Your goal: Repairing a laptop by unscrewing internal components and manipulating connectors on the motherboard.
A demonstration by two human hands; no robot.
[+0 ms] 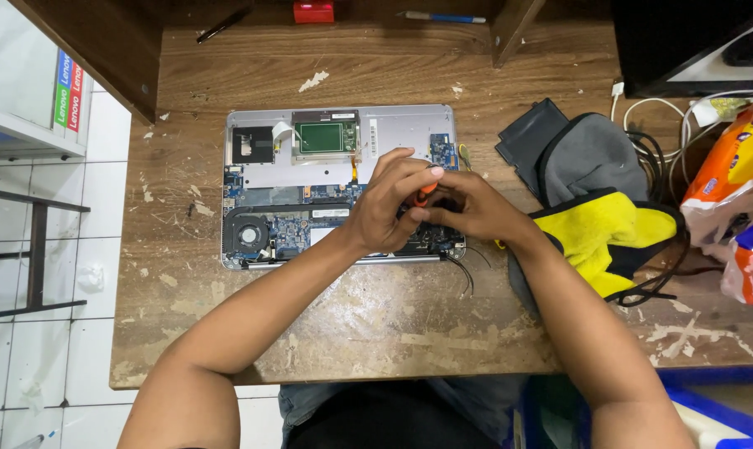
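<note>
I see the worn wooden table [351, 333] spreading out under and all around my fingers, its surface scraped and flecked with pale chips. Directly beneath them lies the opened laptop [339, 187], its bottom cover off and its insides bared. A grey and yellow cloth bag [609, 208] sits just off to the right of my fingers, with a black flat pack [528, 137] beyond it and white cables [667, 112] farther right. Bright snack bags [738, 183] sit at the far right edge.

My left hand [389, 208] and right hand [468, 208] meet over the right half of the laptop, touching each other. Both sets of fingers are curled closed around a small screwdriver with an orange handle [426, 193], its tip hidden under my hands. The cooling fan [248, 234] lies well to the left of my fingers and the green board [325, 137] just beyond them.

I judge the laptop rigid but fragile inside: thin circuit boards and ribbon cables would not stand pressure. I would hold it by its metal edges. The screwdriver looks light and stiff, best gripped at the handle.
</note>
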